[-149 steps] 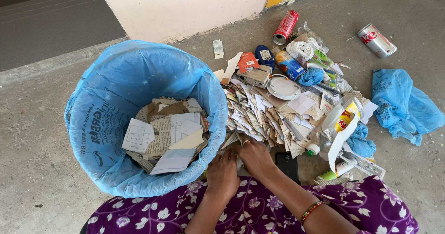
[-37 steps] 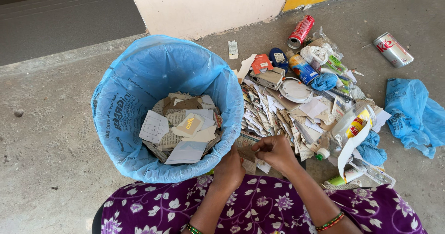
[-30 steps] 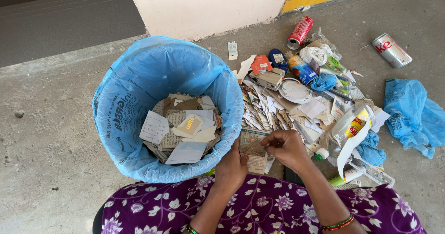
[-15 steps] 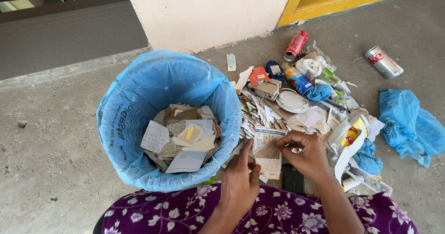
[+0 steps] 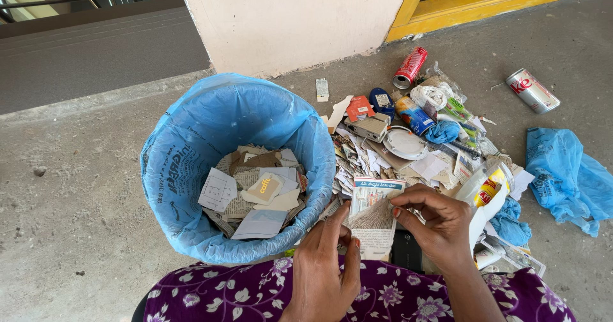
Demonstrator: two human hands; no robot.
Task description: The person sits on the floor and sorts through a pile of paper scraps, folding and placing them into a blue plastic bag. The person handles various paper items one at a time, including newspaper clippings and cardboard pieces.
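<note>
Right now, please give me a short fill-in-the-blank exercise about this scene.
1. Both hands hold a piece of ____.
2. The bin is lined with a ____ plastic bag.
3. The red can lies on its ____.
4. The right hand wears ____ nail polish.

Missing words: newspaper; blue; side; red

Both hands (image 5: 377,245) hold a printed paper scrap (image 5: 372,217) beside the blue-lined bin (image 5: 191,169).
</note>
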